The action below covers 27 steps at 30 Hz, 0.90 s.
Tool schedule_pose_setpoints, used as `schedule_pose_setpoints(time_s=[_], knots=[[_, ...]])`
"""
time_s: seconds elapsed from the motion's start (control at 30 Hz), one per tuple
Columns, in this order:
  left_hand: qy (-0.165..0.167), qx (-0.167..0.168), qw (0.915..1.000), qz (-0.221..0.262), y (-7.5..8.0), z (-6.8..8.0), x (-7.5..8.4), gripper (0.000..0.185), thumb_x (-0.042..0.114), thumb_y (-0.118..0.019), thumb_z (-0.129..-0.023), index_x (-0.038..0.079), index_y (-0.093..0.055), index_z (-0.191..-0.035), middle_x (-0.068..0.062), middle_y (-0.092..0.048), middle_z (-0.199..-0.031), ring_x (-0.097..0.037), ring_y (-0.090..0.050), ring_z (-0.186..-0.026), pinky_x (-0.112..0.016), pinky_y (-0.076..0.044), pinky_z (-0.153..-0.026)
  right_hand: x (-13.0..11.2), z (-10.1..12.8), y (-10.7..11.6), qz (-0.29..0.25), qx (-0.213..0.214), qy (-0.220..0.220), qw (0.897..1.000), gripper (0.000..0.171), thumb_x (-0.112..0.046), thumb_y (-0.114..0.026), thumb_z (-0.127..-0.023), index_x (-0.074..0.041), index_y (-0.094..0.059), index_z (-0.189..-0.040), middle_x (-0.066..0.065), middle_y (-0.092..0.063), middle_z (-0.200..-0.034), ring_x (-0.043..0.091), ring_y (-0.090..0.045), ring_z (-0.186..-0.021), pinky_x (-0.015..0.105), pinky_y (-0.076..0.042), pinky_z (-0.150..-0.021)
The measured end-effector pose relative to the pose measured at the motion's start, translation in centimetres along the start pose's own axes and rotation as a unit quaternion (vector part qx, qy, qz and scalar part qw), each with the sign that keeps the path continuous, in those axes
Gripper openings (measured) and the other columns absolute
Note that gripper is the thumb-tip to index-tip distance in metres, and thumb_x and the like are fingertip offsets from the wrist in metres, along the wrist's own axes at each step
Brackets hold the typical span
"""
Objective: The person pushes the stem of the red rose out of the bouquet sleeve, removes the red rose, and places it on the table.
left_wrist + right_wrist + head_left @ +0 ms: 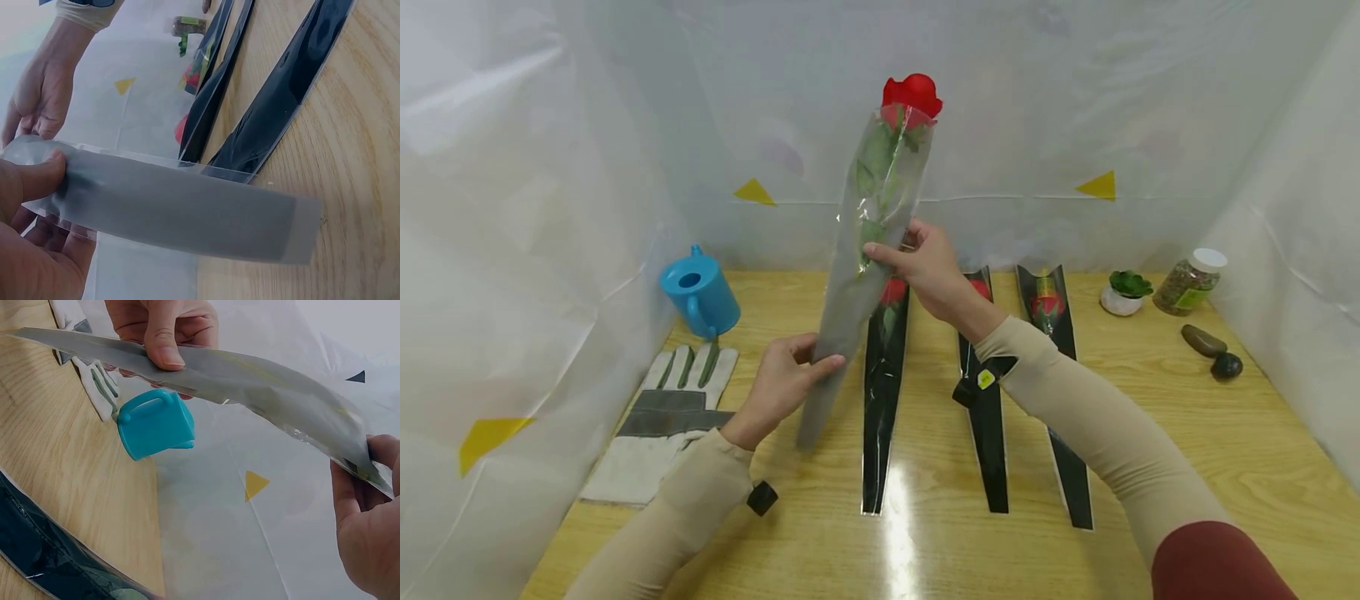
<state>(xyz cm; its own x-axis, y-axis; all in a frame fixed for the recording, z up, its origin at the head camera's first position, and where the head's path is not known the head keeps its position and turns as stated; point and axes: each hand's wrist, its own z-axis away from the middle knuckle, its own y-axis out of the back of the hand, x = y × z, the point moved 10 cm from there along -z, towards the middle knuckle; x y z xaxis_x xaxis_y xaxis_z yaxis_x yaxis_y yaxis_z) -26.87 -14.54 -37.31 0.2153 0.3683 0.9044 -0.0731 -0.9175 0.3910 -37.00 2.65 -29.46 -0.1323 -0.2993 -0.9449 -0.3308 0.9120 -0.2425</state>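
A red rose (912, 93) stands in a long grey-and-clear plastic sleeve (865, 242), held upright and tilted above the wooden table (1187, 433). My left hand (786, 379) pinches the sleeve's lower grey part (187, 212) between thumb and fingers. My right hand (925, 262) grips the sleeve higher up, at the stem (300, 406). Three more sleeved roses (883, 383) (985, 408) (1056, 367) lie side by side on the table below, in black sleeves.
A blue watering can (700, 292) and grey-white work gloves (658, 421) sit at the left. A small potted succulent (1126, 292), a jar (1189, 282) and two stones (1213, 352) are at the right. White plastic sheeting (512, 208) walls in the table.
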Motion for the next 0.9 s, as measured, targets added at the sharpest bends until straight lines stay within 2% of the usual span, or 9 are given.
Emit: schedule_pose_setpoints(time_s=[0.17,0.47,0.7,0.9], knots=[[0.005,0.000,1.0000,0.000,0.0,0.0,0.0,0.026,0.016,-0.075,-0.090,0.002,-0.072,-0.112,-0.011,-0.071,-0.104,-0.026,-0.066,-0.101,-0.039,-0.054,-0.081,0.2,0.1,-0.1,0.005,0.004,0.001,1.000,0.041,0.005,-0.075,-0.085,0.006,-0.060,-0.123,0.019,-0.065,-0.115,0.027,-0.065,-0.102,0.037,-0.054,-0.083],[-0.010,0.004,0.9999,0.002,0.1,-0.4,0.5,0.019,0.017,-0.074,-0.091,0.004,-0.074,-0.105,-0.008,-0.071,-0.097,-0.022,-0.065,-0.093,-0.036,-0.053,-0.082,0.5,0.4,-0.3,0.034,-0.004,0.006,0.999,0.044,0.002,-0.077,-0.084,0.004,-0.061,-0.126,0.018,-0.066,-0.117,0.029,-0.065,-0.105,0.038,-0.052,-0.089],[-0.010,0.017,0.9998,-0.010,0.4,-0.9,1.2,0.022,0.017,-0.074,-0.091,0.002,-0.074,-0.108,-0.008,-0.071,-0.097,-0.022,-0.066,-0.090,-0.043,-0.054,-0.079,0.9,0.6,0.1,0.027,0.018,-0.004,0.999,0.047,0.000,-0.077,-0.085,0.002,-0.059,-0.128,0.016,-0.064,-0.121,0.027,-0.061,-0.111,0.038,-0.051,-0.092],[-0.026,0.015,0.9992,-0.028,0.9,-1.4,1.6,0.021,0.014,-0.073,-0.091,0.003,-0.074,-0.110,-0.010,-0.071,-0.099,-0.024,-0.065,-0.090,-0.037,-0.054,-0.077,1.5,1.0,0.1,0.000,0.027,-0.010,1.000,0.048,0.005,-0.075,-0.085,0.004,-0.057,-0.129,0.018,-0.063,-0.122,0.027,-0.062,-0.111,0.035,-0.052,-0.088]])
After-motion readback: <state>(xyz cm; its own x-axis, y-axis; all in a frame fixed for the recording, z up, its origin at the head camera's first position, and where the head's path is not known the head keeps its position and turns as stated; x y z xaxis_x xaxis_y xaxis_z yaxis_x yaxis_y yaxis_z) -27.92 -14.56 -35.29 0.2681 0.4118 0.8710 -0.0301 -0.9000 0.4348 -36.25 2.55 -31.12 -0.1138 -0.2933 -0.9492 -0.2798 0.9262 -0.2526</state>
